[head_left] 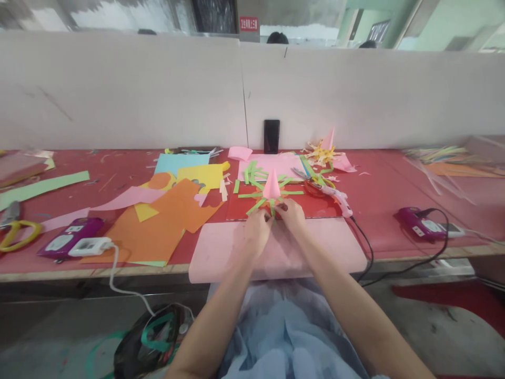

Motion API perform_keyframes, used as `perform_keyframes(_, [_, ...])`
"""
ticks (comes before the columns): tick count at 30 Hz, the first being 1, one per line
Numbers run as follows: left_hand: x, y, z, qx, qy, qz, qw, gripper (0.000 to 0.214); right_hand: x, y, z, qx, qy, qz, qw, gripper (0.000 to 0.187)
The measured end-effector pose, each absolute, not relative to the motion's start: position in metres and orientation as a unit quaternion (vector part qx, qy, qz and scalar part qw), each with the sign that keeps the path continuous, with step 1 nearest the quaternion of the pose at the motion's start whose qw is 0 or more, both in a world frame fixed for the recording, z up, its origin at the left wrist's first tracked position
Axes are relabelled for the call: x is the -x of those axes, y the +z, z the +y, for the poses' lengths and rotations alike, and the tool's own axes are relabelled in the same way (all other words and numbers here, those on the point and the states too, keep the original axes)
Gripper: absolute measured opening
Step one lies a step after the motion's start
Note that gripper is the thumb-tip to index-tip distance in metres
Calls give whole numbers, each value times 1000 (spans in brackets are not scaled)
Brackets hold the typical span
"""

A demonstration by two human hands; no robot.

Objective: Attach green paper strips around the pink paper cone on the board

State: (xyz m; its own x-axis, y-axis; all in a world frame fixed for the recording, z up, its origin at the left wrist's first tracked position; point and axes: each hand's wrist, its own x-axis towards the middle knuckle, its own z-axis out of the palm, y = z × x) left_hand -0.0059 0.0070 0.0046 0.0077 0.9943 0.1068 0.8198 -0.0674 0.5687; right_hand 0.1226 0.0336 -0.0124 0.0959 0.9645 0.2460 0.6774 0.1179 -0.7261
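A pink paper cone (271, 185) stands upright with green paper strips (294, 192) spread round its base, over a red sheet (323, 209). My left hand (258, 227) and my right hand (291, 213) meet at the near side of it. Their fingertips pinch close together at the green strip (272, 206) that points toward me. Which fingers bear on the strip is partly hidden. Loose green strips (254, 171) lie just behind, on a pink sheet (258, 162). A pink glue gun (337, 197) rests to the right of my right hand.
Orange paper (138, 231), yellow paper (201, 176) and blue paper (181, 162) lie to the left. A phone (271, 137) leans on the white partition (158, 89). Another pink cone piece (325, 147) stands at the back. Purple power sockets (73, 237) and yellow-handled scissors (18, 231) sit leftward; a cable (366, 239) hangs at right.
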Motion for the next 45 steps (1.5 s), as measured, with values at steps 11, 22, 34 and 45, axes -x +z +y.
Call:
perform_keyframes(11, [7, 7, 13, -680, 228, 668, 197, 12, -122, -12, 32, 641, 195, -637, 381, 10])
perform_keyframes(22, [8, 16, 17, -681, 189, 677, 207, 10, -123, -12, 30, 636, 198, -630, 399, 12])
perform_keyframes(34, [12, 14, 18, -664, 218, 680, 220, 8, -122, -11, 30, 632, 196, -639, 392, 11])
perform_keyframes(45, [7, 32, 46, -731, 219, 635, 122, 15, -123, -14, 29, 630, 184, -593, 467, 16])
